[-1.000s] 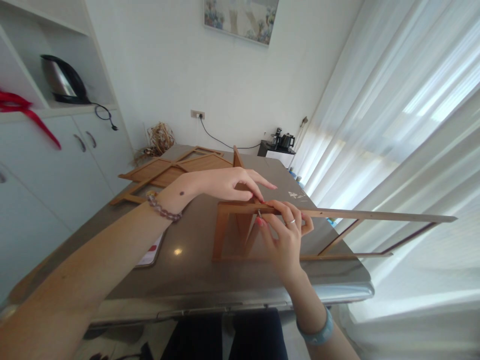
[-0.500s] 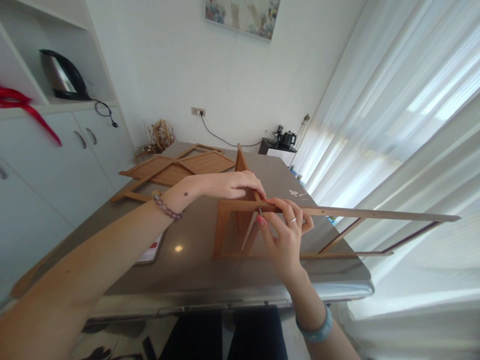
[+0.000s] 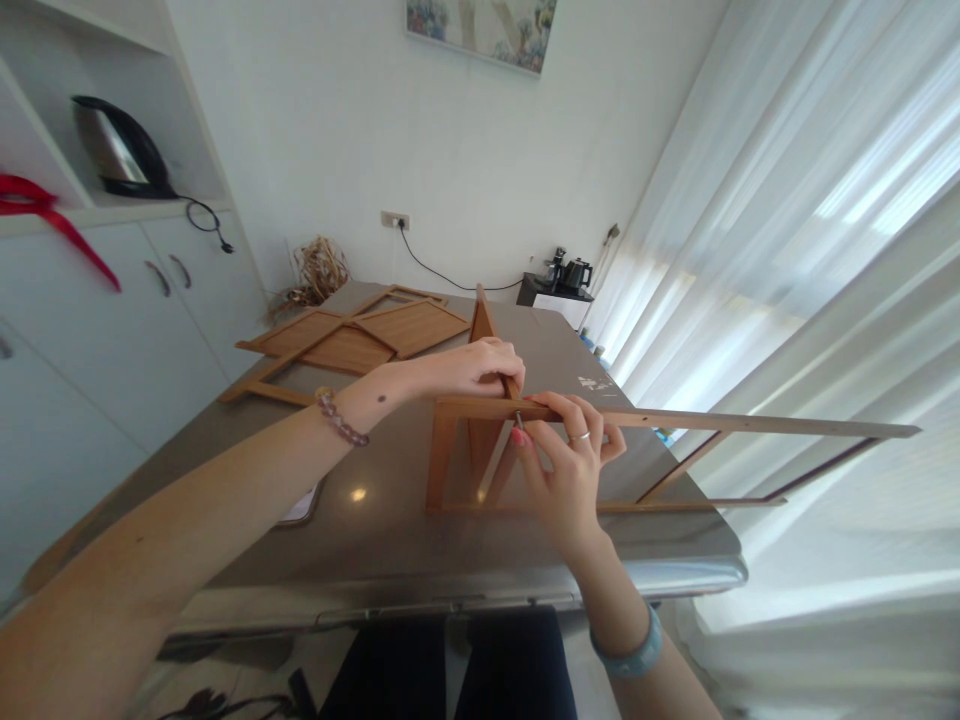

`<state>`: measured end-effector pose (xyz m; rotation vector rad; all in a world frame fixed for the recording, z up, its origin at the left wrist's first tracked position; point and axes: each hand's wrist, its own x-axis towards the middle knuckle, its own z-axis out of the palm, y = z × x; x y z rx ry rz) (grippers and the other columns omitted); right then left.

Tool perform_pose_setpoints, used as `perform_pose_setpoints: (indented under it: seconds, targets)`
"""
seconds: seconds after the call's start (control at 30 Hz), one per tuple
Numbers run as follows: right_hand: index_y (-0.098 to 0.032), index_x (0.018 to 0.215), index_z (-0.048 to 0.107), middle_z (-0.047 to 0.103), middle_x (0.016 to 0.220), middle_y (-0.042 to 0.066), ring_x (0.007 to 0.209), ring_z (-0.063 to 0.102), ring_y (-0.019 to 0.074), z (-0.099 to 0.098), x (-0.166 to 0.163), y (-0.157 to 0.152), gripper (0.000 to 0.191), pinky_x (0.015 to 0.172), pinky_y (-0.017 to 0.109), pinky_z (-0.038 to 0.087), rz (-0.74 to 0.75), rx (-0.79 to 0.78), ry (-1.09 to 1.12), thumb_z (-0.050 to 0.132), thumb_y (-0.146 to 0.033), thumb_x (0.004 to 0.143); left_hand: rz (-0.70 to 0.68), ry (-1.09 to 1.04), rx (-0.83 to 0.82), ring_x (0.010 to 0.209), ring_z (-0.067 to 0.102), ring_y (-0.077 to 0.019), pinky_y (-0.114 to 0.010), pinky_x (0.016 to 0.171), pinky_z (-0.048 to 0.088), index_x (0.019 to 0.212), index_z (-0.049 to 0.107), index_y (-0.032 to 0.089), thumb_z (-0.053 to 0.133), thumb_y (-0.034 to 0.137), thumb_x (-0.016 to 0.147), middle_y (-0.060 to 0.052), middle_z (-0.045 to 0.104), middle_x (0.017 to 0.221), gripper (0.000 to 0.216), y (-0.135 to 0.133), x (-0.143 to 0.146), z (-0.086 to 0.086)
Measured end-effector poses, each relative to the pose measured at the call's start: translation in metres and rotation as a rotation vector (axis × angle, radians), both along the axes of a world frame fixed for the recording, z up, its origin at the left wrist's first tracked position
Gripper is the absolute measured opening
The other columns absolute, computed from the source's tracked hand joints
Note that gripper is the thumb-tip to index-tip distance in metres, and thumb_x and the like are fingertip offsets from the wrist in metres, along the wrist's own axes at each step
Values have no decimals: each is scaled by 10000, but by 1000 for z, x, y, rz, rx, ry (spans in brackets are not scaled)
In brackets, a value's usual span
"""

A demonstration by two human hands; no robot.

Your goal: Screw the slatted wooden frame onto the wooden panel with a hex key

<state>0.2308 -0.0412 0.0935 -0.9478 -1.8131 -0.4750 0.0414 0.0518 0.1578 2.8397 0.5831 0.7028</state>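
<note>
A wooden frame (image 3: 697, 424) stands on its long side on the table, its far end reaching past the right edge. Behind its top rail, a wooden panel (image 3: 481, 320) meets it at an angle. My left hand (image 3: 489, 366) is closed around the panel's edge near that joint. Between thumb and forefinger, my right hand (image 3: 568, 465) pinches a small metal screw (image 3: 519, 420), set against the near face of the rail. The other right fingers rest over the rail's top. The screw's tip is hidden.
Another wooden frame with panels (image 3: 330, 335) lies at the table's left. A phone (image 3: 304, 508) is partly hidden under my left forearm. Dried stalks (image 3: 321, 270) stand at the back. A dark kettle (image 3: 577, 273) sits on a small cabinet beyond the table.
My left hand has shifted slightly left and its fingers have curled more tightly around the panel. The right hand with the screw stays almost in place.
</note>
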Motion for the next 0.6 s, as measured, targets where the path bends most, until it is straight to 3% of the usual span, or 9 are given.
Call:
perform_pose_setpoints:
  seconds: [0.2, 0.37, 0.5, 0.6]
  targets:
    - [-256, 735, 649, 670, 1150, 3, 1118, 544, 248, 0, 0, -2, 266, 907, 429, 249, -10, 3, -6, 538, -322, 968, 7, 22, -30, 905, 575, -174, -275, 903, 404, 862, 660, 199, 518, 178, 875, -39, 677, 884, 144, -3, -4, 3]
    - [-250, 744, 642, 673, 1151, 9, 1125, 541, 248, 1, -2, -3, 263, 908, 431, 241, -7, -17, 4, 531, -310, 975, 9, 110, -129, 962, 570, -172, -282, 945, 383, 958, 667, 188, 381, 145, 909, -40, 664, 958, 293, -13, -6, 17]
    - [-250, 736, 643, 672, 1150, 13, 1113, 545, 247, 0, -2, -3, 288, 902, 435, 245, -5, -8, 13, 516, -328, 984, 37, 161, -227, 1000, 537, -177, -285, 958, 357, 975, 645, 197, 252, 344, 1022, -40, 625, 1004, 422, -23, -8, 26]
    - [-255, 740, 652, 674, 1143, 11, 1114, 543, 246, 0, -2, -3, 282, 908, 435, 246, -6, -8, 14, 523, -324, 981, 22, 225, -235, 1010, 493, -192, -279, 919, 360, 932, 582, 205, 366, 529, 981, -29, 578, 976, 392, -27, -8, 30]
